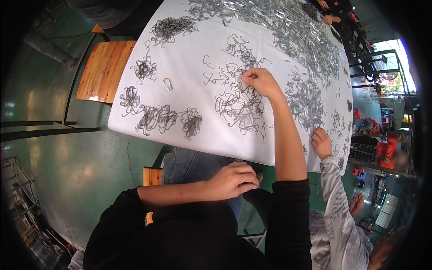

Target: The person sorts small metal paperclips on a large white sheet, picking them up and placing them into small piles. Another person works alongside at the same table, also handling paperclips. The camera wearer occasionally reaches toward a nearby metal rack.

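Note:
My right hand (261, 82) reaches over the white-covered table (180, 108), thumb and fingertips pinched together. Whatever they hold, if anything, is too small to make out. Below and around those fingers lies a loose tangle of dark bent wire hooks (240, 108), with a few single ones spread to its left. My left hand (236, 181) rests off the table's near edge, close to my body, its fingers loosely bent and nothing visible in them. Left of the tangle, a larger shiny metal hook (168, 84) lies alone.
Several bunched heaps of wire hooks, one a dense pile (170, 29), line the table's left side. Small shiny metal pieces (297, 36) cover its far right. A co-worker's hand (321, 143) touches the right part; another person's hands show far right. A wooden stool (105, 71) stands left.

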Demonstrator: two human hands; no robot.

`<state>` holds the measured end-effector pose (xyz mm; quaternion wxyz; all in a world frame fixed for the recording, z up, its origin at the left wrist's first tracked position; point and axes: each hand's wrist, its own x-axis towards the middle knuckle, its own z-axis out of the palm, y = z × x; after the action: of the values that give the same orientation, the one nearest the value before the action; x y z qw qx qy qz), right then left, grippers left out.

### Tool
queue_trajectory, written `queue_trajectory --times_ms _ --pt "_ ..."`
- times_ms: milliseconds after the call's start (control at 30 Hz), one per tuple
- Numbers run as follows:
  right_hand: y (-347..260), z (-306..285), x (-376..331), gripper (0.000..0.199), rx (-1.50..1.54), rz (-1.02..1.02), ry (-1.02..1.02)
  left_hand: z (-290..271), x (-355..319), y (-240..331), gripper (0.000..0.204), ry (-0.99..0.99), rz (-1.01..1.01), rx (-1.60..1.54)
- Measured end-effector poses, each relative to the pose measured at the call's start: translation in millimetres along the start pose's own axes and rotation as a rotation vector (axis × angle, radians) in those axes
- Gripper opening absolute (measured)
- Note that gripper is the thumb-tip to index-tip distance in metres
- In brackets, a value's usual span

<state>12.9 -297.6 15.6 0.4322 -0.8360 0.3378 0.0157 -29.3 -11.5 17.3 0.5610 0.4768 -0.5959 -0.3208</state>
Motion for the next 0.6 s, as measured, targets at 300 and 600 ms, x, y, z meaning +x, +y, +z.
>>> queue_trajectory --times_ms 300,600 --pt "-19 17 31 0.012 -0.290 -0.032 0.228 -5 -2 -1 0.011 -0.031 0.004 -0.029" --pt "-33 21 53 0.012 -0.668 -0.147 0.113 -2 -1 6 0.012 -0.036 0.023 -0.035"
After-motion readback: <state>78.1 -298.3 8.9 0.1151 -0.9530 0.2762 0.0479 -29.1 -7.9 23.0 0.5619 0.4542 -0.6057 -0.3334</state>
